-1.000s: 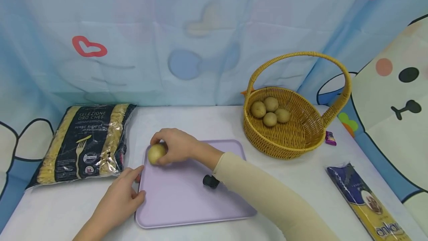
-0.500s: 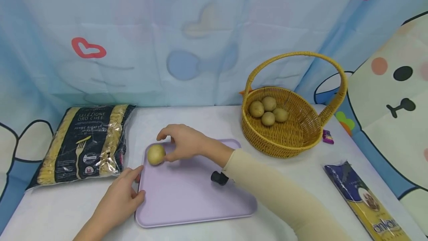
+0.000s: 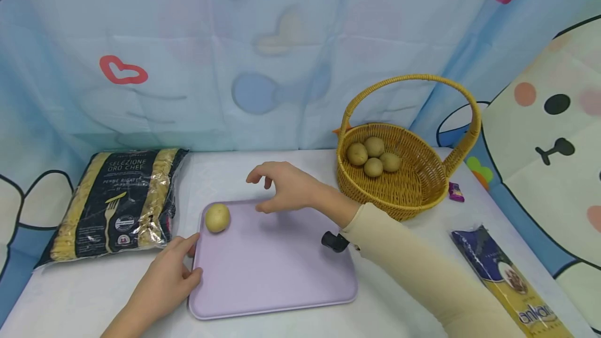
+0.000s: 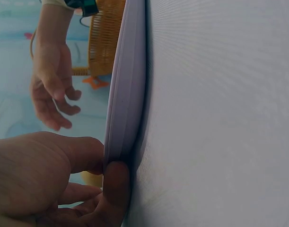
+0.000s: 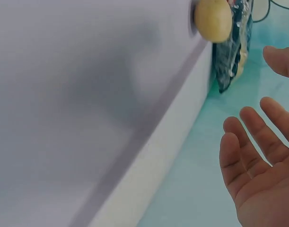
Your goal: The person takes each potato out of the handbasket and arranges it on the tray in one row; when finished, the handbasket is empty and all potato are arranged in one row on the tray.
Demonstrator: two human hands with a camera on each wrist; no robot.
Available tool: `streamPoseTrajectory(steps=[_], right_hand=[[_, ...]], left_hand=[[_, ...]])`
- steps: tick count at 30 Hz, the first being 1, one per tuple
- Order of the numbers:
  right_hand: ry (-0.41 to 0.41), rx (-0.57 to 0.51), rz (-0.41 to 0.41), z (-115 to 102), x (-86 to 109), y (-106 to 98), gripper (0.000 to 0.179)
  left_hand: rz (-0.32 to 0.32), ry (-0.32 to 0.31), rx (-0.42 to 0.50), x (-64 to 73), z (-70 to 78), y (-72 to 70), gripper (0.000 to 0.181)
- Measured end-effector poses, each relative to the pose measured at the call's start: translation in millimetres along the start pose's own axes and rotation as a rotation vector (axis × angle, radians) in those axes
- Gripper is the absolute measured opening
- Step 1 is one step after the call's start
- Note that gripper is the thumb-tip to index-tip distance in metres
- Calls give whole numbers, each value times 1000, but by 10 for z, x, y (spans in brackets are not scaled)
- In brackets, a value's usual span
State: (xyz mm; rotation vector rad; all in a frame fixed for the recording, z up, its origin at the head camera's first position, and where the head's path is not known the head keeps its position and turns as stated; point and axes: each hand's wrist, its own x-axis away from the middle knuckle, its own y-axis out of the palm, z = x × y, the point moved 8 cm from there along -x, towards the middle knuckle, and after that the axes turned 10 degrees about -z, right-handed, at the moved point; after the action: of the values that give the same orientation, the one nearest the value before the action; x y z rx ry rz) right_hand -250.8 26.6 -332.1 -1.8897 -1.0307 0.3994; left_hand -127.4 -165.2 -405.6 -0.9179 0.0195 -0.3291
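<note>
A lavender tray (image 3: 277,270) lies on the white table, with one potato (image 3: 217,217) at its far left corner. My left hand (image 3: 164,278) holds the tray's left edge; in the left wrist view its thumb (image 4: 90,153) and a finger (image 4: 117,182) meet at the rim. Above the tray's far edge is my right hand (image 3: 288,186), fingers spread and loosely bent, holding nothing. The right wrist view also shows the palm and fingers (image 5: 258,161) apart from the potato. Several potatoes (image 3: 373,167) sit in the wicker basket (image 3: 408,192) at the back right.
A large pasta bag (image 3: 117,202) lies left of the tray. On the right are a blue-and-yellow packet (image 3: 507,280) and a small purple wrapper (image 3: 455,192). The basket's tall handle (image 3: 408,78) arches high. A patterned curtain (image 3: 281,67) hangs behind the table.
My right hand has let go of the potato on the tray and moved right, away from it. The potato stays in the corner; my left hand remains at the tray's edge.
</note>
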Motion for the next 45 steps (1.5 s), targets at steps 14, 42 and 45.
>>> streamPoseTrajectory(steps=[14, 42, 45], right_hand=[[62, -59, 111, 412, 462, -434, 40], [390, -62, 155, 1620, 1165, -1240, 35], [390, -27, 164, 1691, 1149, -1288, 39]], left_hand=[[4, -6, 30, -26, -62, -2, 62], [8, -37, 58, -28, -50, 9, 64], [5, -42, 62, -23, -42, -5, 64]])
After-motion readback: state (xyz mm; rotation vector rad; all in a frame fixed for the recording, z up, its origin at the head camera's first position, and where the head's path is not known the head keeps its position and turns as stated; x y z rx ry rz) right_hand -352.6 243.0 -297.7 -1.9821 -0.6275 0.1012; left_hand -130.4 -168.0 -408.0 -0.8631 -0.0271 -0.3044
